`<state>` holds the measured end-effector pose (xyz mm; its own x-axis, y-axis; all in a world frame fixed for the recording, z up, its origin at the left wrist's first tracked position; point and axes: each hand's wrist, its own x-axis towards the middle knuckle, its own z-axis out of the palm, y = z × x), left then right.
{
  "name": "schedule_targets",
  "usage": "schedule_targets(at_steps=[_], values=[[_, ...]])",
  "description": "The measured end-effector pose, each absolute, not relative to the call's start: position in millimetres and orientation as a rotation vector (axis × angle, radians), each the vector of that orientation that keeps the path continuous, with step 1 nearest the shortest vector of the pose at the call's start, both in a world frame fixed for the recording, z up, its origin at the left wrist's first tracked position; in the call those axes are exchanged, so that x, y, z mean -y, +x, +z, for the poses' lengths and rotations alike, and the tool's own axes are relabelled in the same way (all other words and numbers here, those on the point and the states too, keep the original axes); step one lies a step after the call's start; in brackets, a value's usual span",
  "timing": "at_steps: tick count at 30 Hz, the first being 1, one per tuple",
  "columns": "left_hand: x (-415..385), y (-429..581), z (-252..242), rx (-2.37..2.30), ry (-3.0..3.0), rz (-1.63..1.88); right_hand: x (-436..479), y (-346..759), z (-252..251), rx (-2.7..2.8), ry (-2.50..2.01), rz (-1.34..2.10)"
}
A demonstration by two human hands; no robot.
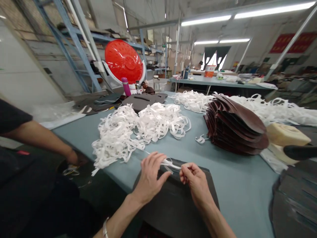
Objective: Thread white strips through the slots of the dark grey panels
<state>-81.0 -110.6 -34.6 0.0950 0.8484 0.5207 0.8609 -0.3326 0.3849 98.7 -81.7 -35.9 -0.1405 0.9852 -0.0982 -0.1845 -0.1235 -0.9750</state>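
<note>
A strand of white strip (174, 165) loops between my hands, above the far edge of a dark flat panel (178, 205) at the table's front. My right hand (195, 181) is closed, pinching the strip between thumb and fingers. My left hand (151, 178) lies over the other end of the loop, its fingers stretched out and the thumb apart; what is under its fingers is partly hidden. Just beyond it, a tangled heap of white strips (119, 135) spreads on the blue-green table (237, 178), and a thin strand leads from the heap towards my left hand.
A stack of dark brown curved pieces (235, 125) stands right of centre, beside a yellowish block (288, 134). More white strips (272, 109) lie behind. Dark slotted pieces (294, 198) are at the right. Another person's arm (47, 140) hangs at the left table edge.
</note>
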Motion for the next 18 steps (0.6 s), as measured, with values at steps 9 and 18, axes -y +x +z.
schedule_targets(at_steps=[9,18], values=[[97,-75,-30,2.059,-2.350,-1.759,82,93,-40,1.052,-1.037,1.404],[91,-88,-34,2.336,-1.927,-2.636,79,47,-36,1.106,-0.898,1.543]])
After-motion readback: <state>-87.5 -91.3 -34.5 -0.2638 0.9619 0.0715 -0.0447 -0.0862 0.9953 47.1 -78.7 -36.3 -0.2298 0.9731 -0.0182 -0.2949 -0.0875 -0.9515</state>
